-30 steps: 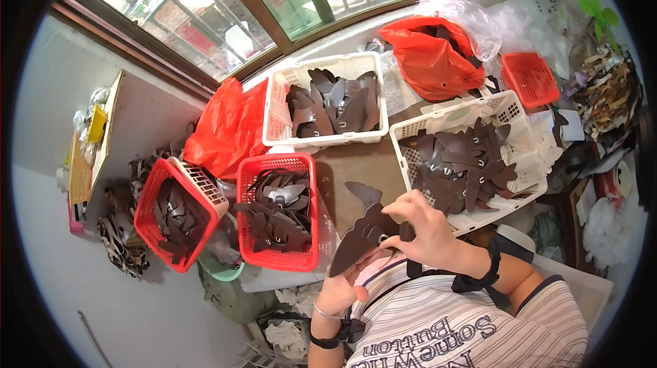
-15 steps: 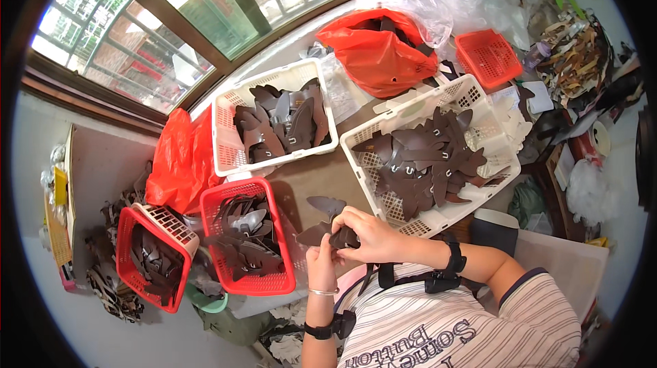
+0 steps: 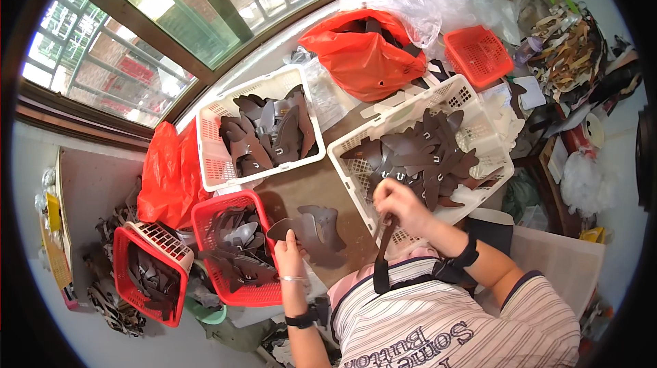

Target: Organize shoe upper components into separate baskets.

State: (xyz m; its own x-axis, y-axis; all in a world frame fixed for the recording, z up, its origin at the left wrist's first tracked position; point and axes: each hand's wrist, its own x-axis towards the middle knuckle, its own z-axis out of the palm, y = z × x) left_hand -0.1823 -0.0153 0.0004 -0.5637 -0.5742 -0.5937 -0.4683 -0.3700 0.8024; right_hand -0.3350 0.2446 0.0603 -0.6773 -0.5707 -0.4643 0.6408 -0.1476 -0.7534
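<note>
One left hand [image 3: 289,256] pinches a flat, curved dark-brown piece [image 3: 318,234] over the brown tabletop [image 3: 291,190].
The right hand [image 3: 402,209], fingers curled closed on a narrow dark strip [image 3: 384,248], hides part of it; a white perforated plastic basket [image 3: 487,145] of overlapping dark shapes [image 3: 431,156] stands just beyond, and the striped shirt [image 3: 393,296] bears dark lettering [image 3: 410,346], cut off below.

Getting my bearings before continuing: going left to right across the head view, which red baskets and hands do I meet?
Leftmost red basket, second red basket, left hand, right hand, small red basket.
</note>
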